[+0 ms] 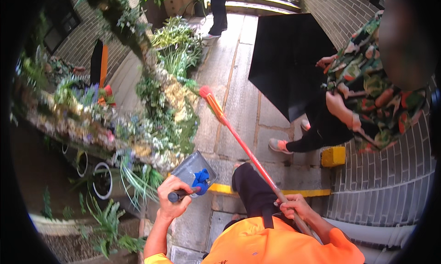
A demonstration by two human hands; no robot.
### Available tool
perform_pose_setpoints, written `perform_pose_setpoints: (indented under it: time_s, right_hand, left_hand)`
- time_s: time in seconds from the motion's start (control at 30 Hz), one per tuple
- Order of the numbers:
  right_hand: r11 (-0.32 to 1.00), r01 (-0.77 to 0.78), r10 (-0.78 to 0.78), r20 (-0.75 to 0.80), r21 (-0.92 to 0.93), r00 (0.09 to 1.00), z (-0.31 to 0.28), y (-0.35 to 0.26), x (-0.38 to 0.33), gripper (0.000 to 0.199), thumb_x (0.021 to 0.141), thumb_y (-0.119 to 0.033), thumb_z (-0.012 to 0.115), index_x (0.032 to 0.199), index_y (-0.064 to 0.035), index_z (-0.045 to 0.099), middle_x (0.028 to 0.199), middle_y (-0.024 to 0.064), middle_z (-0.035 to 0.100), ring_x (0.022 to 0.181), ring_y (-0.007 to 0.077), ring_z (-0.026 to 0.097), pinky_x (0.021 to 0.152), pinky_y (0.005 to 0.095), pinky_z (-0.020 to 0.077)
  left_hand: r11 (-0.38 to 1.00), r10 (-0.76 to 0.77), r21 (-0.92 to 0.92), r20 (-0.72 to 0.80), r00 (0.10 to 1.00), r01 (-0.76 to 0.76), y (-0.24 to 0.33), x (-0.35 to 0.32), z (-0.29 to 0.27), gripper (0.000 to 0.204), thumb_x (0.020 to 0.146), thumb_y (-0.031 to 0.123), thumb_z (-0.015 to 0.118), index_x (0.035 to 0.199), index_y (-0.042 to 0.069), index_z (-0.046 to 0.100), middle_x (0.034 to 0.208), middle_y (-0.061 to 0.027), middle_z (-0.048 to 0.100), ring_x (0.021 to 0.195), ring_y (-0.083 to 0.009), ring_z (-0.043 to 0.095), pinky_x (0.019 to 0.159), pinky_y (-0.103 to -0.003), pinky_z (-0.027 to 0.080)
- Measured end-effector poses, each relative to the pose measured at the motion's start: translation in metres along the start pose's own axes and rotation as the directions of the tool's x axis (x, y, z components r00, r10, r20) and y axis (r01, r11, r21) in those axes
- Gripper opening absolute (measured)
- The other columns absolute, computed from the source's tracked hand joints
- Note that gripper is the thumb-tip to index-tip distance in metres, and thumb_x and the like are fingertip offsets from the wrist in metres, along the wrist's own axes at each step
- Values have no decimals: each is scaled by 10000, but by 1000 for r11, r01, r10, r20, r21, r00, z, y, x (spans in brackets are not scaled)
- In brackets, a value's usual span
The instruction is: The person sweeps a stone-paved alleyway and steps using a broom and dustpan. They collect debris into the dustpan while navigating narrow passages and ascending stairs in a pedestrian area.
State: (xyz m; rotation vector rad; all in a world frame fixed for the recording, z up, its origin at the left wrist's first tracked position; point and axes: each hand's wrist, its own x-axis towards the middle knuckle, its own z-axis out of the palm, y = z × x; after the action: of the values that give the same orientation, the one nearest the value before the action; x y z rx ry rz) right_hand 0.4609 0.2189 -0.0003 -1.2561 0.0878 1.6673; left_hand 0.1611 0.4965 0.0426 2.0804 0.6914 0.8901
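Red-handled broom (250, 158): shaft closed in the right grip (296, 207), head (216, 107) ahead and left of it, beside greenery (177, 59). Grey dustpan (186, 168): dark handle (174, 196) clasped in the left grip (171, 199), pan just beyond. Risk: swung wide, the broom could snag that greenery or knock the black umbrella (291, 57) beyond the right grip.
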Motion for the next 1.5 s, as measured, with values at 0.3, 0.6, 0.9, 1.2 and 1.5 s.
perform_pose_setpoints:
  time_s: [0.3,0.6,0.9,1.2,1.5]
  right_hand:
    - [993,-44,44,1,114,999,55,-166,45,173,862,0,534,1029,35,504,667,59,480,445,79,388,396,220,325]
    - [968,11,6,-67,249,998,104,-284,84,98,866,-48,565,900,21,504,643,51,472,443,77,394,385,230,336]
    - [944,91,-38,-170,317,985,144,-383,204,156,872,-78,575,773,-6,478,635,33,476,441,63,404,374,212,334]
    - [873,228,-96,-307,431,947,170,-521,260,143,859,-78,594,791,-9,489,652,39,489,454,55,421,383,204,347]
    - [763,310,-168,-288,568,943,89,-685,348,118,850,-58,596,823,13,506,645,35,497,440,40,407,368,196,336]
  left_hand:
    - [828,-149,-483,303,941,287,-3,247,-9,176,681,-127,591,809,-25,654,767,-62,652,649,-94,583,591,-220,469]
    - [937,129,-348,306,943,-15,-5,424,-14,48,775,-13,662,816,9,653,734,-37,645,622,-83,590,535,-207,455]
    - [821,-19,-544,271,962,169,-104,558,29,146,797,-38,632,939,-4,631,619,-4,610,504,-54,561,468,-192,415]
    - [775,66,-605,366,928,183,-162,732,71,210,824,25,622,1030,-3,595,603,-12,589,516,-54,541,488,-186,408]
    - [738,58,-620,452,890,266,-188,920,157,392,830,4,596,1199,-34,469,712,-70,586,584,-101,561,498,-276,549]
